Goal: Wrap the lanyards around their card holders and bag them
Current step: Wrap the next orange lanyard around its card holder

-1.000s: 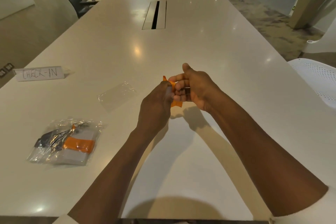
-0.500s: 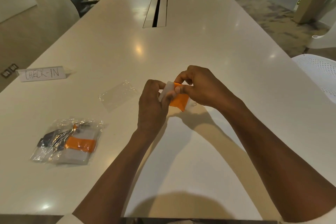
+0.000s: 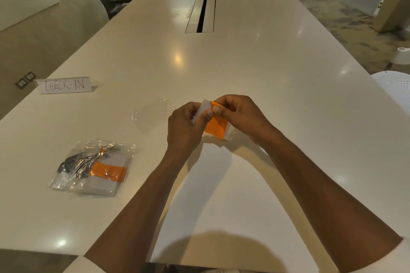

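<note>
Both hands meet above the white surface [image 3: 255,86], holding a card holder [image 3: 205,107] wrapped in an orange lanyard [image 3: 215,126]. The left hand [image 3: 185,127] grips the holder's pale left end, thumb across its face. The right hand [image 3: 240,114] pinches the orange band at the top with curled fingers. A small metal ring [image 3: 234,132] shows at the holder's lower right corner. Just left of the hands lies an empty clear bag [image 3: 150,113], flat on the surface. Nearer the left edge sits a filled bag [image 3: 93,167] holding wrapped card holders, one banded orange. A handwritten "CHECK-IN" sign [image 3: 64,85] stands farther back on the left.
</note>
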The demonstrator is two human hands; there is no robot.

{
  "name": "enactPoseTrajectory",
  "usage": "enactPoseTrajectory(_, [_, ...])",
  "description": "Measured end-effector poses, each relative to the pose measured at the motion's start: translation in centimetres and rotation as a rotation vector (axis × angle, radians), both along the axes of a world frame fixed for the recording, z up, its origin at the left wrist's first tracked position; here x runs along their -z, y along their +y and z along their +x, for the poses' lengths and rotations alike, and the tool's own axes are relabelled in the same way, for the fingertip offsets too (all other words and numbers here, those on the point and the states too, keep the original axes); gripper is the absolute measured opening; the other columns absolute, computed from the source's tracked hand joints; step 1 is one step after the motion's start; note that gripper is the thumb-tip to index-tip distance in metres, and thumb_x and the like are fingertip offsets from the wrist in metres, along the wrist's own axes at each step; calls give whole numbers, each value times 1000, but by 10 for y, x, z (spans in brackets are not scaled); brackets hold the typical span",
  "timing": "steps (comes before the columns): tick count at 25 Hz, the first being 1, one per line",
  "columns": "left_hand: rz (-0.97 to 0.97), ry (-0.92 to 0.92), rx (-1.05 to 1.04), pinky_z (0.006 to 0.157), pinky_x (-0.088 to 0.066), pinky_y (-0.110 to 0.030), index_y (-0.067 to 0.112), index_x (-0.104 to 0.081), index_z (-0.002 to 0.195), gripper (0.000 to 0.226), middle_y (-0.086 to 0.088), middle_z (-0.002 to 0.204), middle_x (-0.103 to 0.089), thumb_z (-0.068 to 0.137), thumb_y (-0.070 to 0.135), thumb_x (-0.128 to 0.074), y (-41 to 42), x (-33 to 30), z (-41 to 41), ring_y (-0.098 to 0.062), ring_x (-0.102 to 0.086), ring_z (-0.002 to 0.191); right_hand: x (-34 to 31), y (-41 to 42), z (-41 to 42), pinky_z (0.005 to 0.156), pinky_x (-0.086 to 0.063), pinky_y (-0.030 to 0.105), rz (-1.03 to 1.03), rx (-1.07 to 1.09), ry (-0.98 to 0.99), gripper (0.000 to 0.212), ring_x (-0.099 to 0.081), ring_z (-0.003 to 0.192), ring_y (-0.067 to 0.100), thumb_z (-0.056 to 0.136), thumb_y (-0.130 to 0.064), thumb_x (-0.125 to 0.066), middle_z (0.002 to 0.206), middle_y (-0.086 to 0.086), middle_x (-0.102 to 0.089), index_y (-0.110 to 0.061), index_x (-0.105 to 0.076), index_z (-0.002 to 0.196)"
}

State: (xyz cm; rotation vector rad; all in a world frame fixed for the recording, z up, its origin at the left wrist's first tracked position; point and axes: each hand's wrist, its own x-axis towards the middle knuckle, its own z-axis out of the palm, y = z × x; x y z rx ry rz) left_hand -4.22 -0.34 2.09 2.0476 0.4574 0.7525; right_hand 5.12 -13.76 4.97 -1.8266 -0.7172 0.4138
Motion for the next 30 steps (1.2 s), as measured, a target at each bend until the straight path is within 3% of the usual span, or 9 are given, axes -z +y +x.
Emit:
enactPoseTrajectory(6, [-407,0,-94,59,-52,-26,27,-69,84,9,6,74,-71,89,35,-70,16,2,-6,-12,-66,68,14,7,3,62,-58,27,163,36,270,28,-67,85,17,80,-20,-79,96,1,-68,-15,-69,106])
enactPoseTrajectory(8, [-444,13,-85,61,-51,-24,28,-71,86,8,8,75,-72,90,34,-69,17,1,-6,-9,-67,69,18,11,2,62,-59,31,166,21,364,30,-66,81,19,78,-20,-80,92,4,-67,-13,-67,104])
enactPoseTrajectory(14, [-447,120,-40,70,-56,-33,29,-72,84,10,6,79,-75,88,38,-70,17,2,-7,-15,-71,76,27,17,-5,53,-50,21,192,85,348,21,-63,69,15,75,-7,-81,79,3,-65,-13,-65,88])
enactPoseTrajectory(17, [-253,229,-11,74,-53,-34,22,-73,93,20,-1,89,-75,94,39,-62,30,-4,-4,-18,-69,84,33,23,0,59,-57,26,198,147,389,20,-66,70,16,76,-3,-78,82,5,-69,-15,-66,86])
enactPoseTrajectory(21, [434,554,-271,92,-42,-44,11,-57,128,42,-14,125,-61,98,41,-50,66,12,4,-37,-53,116,47,19,9,74,-61,34,192,219,511,33,-73,85,28,74,-8,-80,99,15,-74,-6,-70,106])
enactPoseTrajectory(23, [494,707,-254,88,-42,-42,8,-56,121,43,-16,120,-59,94,43,-54,73,19,2,-39,-53,111,50,16,14,83,-59,44,190,231,555,49,-73,92,32,67,-15,-84,103,16,-74,-6,-69,113])
enactPoseTrajectory(25, [412,603,-191,82,-44,-38,9,-63,101,35,-11,106,-63,92,42,-58,69,18,1,-34,-59,100,48,13,19,86,-58,49,199,261,586,55,-73,93,33,63,-18,-86,104,15,-74,-8,-68,114])
enactPoseTrajectory(27, [341,531,-167,73,-43,-32,12,-67,86,30,-4,94,-64,89,42,-62,62,13,-3,-27,-60,89,46,6,23,85,-58,48,183,297,595,51,-73,93,32,67,-17,-86,104,14,-74,-10,-68,114])
enactPoseTrajectory(30, [430,541,-157,68,-38,-29,20,-61,81,30,7,82,-58,82,48,-69,55,11,-10,-20,-55,78,50,-2,23,85,-59,48,197,301,611,42,-73,90,32,73,-6,-81,103,16,-74,-6,-68,113])
